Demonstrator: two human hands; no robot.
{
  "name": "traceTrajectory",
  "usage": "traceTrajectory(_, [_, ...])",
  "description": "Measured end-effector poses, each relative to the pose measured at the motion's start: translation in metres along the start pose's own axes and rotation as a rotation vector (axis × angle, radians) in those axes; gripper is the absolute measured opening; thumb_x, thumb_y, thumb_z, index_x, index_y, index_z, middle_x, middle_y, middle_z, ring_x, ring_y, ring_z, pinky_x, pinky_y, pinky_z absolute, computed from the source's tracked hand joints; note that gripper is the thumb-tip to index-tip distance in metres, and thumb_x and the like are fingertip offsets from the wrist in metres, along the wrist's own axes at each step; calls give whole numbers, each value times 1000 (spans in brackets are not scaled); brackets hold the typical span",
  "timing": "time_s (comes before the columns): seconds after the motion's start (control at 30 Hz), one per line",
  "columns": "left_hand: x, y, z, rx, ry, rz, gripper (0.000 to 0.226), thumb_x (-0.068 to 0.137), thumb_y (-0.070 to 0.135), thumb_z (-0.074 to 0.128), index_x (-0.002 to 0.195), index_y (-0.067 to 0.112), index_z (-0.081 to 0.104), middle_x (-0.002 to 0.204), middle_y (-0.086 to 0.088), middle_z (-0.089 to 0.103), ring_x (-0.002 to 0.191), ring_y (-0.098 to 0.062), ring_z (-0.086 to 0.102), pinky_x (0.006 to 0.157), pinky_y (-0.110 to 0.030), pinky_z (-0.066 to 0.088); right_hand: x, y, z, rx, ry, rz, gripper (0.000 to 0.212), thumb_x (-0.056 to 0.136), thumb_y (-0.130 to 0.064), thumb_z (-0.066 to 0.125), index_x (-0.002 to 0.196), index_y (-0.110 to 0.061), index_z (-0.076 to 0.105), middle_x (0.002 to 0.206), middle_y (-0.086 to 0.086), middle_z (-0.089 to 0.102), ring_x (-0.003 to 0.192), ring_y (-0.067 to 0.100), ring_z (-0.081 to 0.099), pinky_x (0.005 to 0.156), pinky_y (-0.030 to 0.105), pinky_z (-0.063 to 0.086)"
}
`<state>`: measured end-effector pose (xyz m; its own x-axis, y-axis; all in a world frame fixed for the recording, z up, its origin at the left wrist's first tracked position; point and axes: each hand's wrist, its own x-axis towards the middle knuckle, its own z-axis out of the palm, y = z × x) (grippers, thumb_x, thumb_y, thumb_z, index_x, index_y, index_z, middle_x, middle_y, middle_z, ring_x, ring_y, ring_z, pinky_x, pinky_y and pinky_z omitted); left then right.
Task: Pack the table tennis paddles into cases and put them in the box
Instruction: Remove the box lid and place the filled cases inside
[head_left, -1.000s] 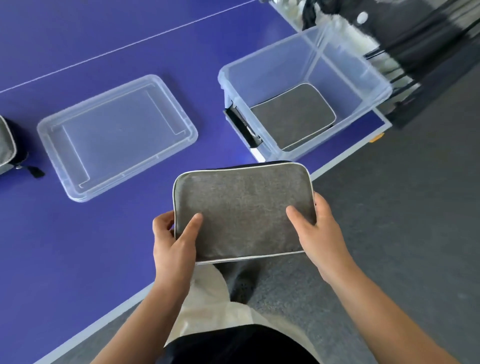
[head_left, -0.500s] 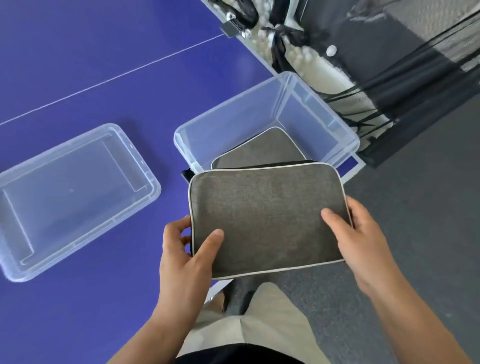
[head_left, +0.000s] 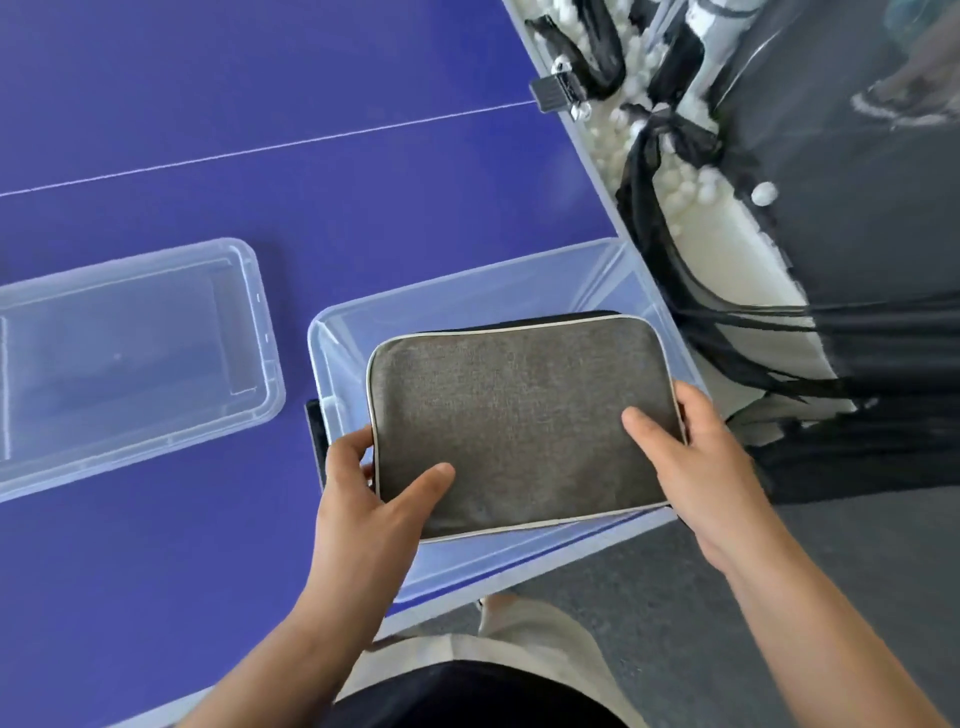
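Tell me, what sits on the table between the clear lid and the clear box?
In the head view, only bare blue table separates the lid from the box, apart from a dark latch on the box's left wall.

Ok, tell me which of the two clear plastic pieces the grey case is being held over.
The deep box at the table corner, under the grey case. The shallow lid lies flat to its left.
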<state>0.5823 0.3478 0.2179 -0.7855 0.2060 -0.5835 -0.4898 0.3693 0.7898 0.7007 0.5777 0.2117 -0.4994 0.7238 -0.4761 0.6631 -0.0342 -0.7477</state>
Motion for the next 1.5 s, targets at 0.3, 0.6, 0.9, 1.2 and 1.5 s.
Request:
traceTrajectory(0.3, [63, -29, 76, 7, 167, -224, 50, 83, 26, 76, 118, 21, 41, 102, 5, 58, 84, -10, 59, 59, -27, 44, 103, 10, 11, -201, -213, 61, 38, 93, -36, 64, 125, -29, 45, 107, -11, 59, 91, 7, 58, 67, 27, 48])
traceTrajectory(0.6, [87, -51, 81, 4, 249, -341, 54, 84, 23, 73, 126, 17, 41, 104, -1, 58, 88, -20, 62, 69, -34, 51, 119, 34, 27, -217, -266, 91, 34, 93, -30, 65, 120, -23, 45, 103, -12, 58, 87, 3, 57, 59, 20, 42])
traceTrajectory(0.9, [71, -48, 71, 50, 189, -256, 70, 78, 31, 78, 137, 22, 42, 131, 0, 53, 111, -21, 59, 90, -39, 53, 106, 21, 32, -317, -289, 67, 42, 93, -36, 63, 128, -22, 45, 124, -5, 58, 100, 10, 59, 75, 27, 49])
traceTrajectory(1.2, [10, -30, 8, 7, 93, 76, 57, 89, 37, 70, 140, 35, 44, 139, 22, 45, 126, 0, 40, 105, -26, 36, 15, -27, 79, -470, -205, -323, 57, 97, -46, 53, 148, -27, 36, 157, -5, 33, 143, 17, 32, 115, 35, 30])
traceTrajectory(1.5, [-31, -96, -164, 143, 233, 184, 42, 99, 41, 52, 139, 36, 42, 142, 30, 32, 137, -5, 39, 110, -30, 37, -113, -63, 206, -440, -273, -633, 40, 98, -40, 50, 134, -24, 53, 150, -10, 41, 140, 5, 33, 105, 19, 26])
